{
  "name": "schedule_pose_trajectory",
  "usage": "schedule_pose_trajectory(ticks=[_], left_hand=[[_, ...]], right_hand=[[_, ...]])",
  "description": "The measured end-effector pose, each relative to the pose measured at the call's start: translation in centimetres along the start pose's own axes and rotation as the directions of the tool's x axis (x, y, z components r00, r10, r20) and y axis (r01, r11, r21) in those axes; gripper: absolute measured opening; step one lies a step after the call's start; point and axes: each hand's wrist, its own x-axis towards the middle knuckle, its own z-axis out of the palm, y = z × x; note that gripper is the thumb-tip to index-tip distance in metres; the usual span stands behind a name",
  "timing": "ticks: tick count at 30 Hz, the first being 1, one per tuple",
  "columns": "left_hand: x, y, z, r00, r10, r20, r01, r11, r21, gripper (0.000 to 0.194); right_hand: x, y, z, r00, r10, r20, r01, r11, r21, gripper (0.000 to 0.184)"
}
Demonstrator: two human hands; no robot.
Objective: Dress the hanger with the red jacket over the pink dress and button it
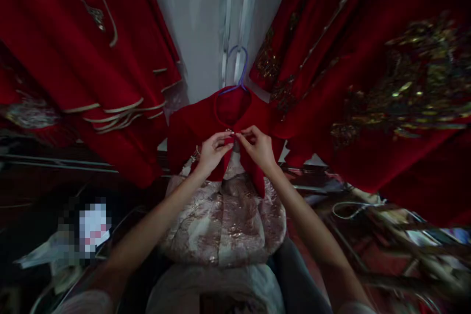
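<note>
Red cloth drapes (136, 34) flank a grey backdrop (195, 29). From afar, I have my left hand (214, 151) and right hand (259, 148) pinching the front of a red fabric garment (193, 115) on a purple hanger (242, 80), above a glossy pale-brown bundle (224, 230), contents unclear.

The scene is being dimly lit, its light source being left out of view. Red cloth (55, 34) at ten o'clock is being swallowed by shadow, while the pale wall (195, 14) towards twelve is being rendered grey. Glints are being thrown by sequins (423, 88) near three. Edges are being stretched and blurred; a pale patch (93, 228) at eight is being pixelated.
</note>
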Motion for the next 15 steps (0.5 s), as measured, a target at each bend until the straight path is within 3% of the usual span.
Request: schedule_pose_trajectory(ticks=[4, 9, 12, 15], left_hand=[[0.0, 0.2, -0.5, 0.999, 0.009, 0.043, -0.011, 0.998, 0.060, 0.035], [1.0, 1.1, -1.1, 0.989, 0.024, 0.149, -0.065, 0.959, 0.276, 0.038], [2.1, 2.3, -1.4, 0.962, 0.053, 0.267, -0.167, 0.889, 0.426, 0.034], [2.8, 3.5, -1.6, 0.927, 0.109, 0.360, -0.311, 0.760, 0.571, 0.022]], right_hand=[[0.2, -0.3, 0.0, 1.000, 0.020, -0.011, -0.020, 0.999, -0.029, 0.025], [0.5, -0.7, 0.1, 1.000, 0.017, -0.001, -0.017, 0.999, -0.028, 0.021], [0.7, -0.8, 0.1, 1.000, 0.002, 0.013, -0.002, 1.000, -0.010, 0.019], [0.9, -0.8, 0.2, 1.000, -0.016, 0.005, 0.016, 1.000, -0.017, 0.018]])
